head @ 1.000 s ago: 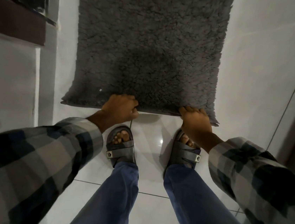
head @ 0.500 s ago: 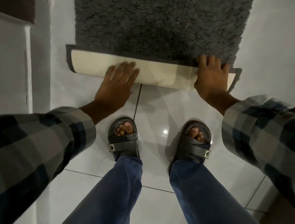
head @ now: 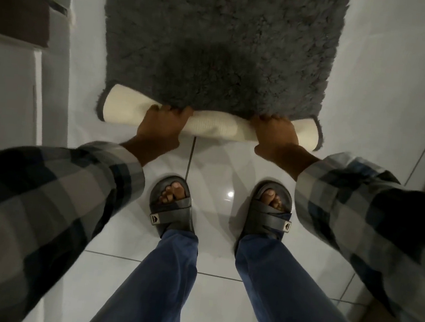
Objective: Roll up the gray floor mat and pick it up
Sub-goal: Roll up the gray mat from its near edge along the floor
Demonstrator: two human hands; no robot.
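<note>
Head view: the gray floor mat [head: 220, 37] lies on the white tiled floor [head: 390, 75], extending away from the person. Its near edge is turned over into a short roll [head: 218, 127], which exposes the cream-coloured backing. The roll runs across the full width of the mat, and dark pile fringe shows at both ends.

The left hand [head: 161, 126] rests on the roll left of centre. Its grip is closed over the roll, with the fingers [head: 171, 109] curled over the top and pressed into the pile. The right hand [head: 275, 136] rests on the roll right of centre. Its grip is likewise closed over the roll, fingers hooked over the top edge. Both hands are well apart, with bare backing visible between them.

Both forearms wear plaid sleeves [head: 51, 195]. Below the roll, two feet in dark sandals [head: 171, 206] stand on the tiles, near the roll but not touching it. Blue trouser legs [head: 165, 282] fill the lower centre. A dark, brown-framed structure [head: 19, 11] occupies the upper left corner.
</note>
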